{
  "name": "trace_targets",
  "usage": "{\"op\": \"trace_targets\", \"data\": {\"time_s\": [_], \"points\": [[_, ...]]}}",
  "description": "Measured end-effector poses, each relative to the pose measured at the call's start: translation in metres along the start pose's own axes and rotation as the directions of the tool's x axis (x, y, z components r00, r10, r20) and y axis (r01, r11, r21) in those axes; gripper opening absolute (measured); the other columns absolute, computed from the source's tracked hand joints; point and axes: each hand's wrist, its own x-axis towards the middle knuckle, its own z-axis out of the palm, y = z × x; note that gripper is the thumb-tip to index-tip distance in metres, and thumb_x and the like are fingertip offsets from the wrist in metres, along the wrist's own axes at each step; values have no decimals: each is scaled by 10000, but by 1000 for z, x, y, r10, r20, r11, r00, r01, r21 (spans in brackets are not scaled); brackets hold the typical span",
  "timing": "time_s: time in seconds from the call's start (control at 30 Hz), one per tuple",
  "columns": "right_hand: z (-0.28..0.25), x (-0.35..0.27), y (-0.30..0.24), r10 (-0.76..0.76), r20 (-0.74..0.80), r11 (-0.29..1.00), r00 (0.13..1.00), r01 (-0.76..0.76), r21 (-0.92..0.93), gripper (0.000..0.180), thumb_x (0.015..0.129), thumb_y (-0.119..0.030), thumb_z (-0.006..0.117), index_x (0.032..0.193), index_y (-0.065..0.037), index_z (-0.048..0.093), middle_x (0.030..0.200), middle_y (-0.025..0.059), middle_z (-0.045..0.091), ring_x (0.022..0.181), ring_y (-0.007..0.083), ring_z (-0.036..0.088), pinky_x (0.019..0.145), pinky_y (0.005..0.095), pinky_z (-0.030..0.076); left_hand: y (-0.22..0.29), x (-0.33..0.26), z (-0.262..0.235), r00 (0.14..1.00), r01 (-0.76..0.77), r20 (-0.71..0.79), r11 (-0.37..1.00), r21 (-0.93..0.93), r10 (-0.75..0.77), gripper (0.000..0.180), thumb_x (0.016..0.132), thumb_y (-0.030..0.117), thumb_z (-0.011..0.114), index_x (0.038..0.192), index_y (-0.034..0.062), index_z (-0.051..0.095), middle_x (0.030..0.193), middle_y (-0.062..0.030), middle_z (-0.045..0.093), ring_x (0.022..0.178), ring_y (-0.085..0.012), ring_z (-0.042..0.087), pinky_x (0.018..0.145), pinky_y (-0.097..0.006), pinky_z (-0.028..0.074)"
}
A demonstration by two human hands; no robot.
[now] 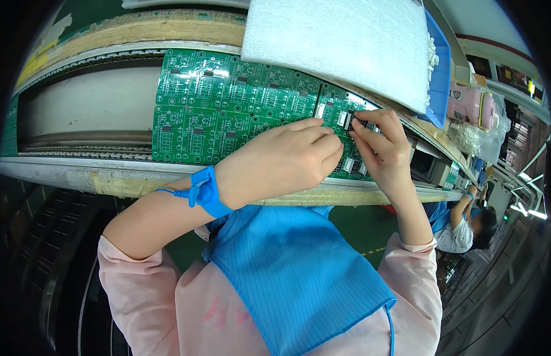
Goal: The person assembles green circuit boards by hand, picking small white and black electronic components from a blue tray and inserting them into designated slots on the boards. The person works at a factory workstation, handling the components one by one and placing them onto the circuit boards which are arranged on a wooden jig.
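Note:
Two green circuit boards lie side by side on a rail conveyor, marked with repeated printed outlines. My right hand is over the right board, thumb and fingers pinching a small black-and-white digit display. Similar displays sit on the same board below my fingers. My left hand rests across the boards with its fingers curled in; whatever they hold, if anything, is hidden. Just beyond its fingertips is a small white part. A blue wrist strap circles my left wrist.
A white foam sheet covers the far ledge, beside a blue bin with small white parts. Farther right are a pink container and clear plastic bags. Conveyor rails run left. Another person works at the right.

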Motion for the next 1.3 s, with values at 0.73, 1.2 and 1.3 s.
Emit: {"op": "trace_targets", "data": {"time_s": [0.73,1.2,1.3], "points": [[-11,13,-3,2,76,998,997,-7,66,217,753,82,715,945,33,625,896,158,656,892,358,627,754,438,522,7,20,0,999,-43,34,983,181,38,260,771,72,623,996,-44,682,1148,-131,651,989,-228,612,909,-333,496],[-46,21,-13,-85,91,995,992,90,-49,247,744,73,612,980,26,557,847,180,615,795,375,579,749,429,497,14,35,-10,991,-21,135,980,197,-6,238,800,55,619,989,-81,667,1165,-150,637,973,-240,603,899,-360,500],[-56,3,-15,-10,3,996,1000,10,84,258,812,71,622,1064,19,622,939,167,630,815,360,595,767,416,507,12,33,-9,992,9,120,990,139,-26,248,821,69,658,1035,-54,673,1161,-143,622,1012,-258,613,891,-368,507]]}}
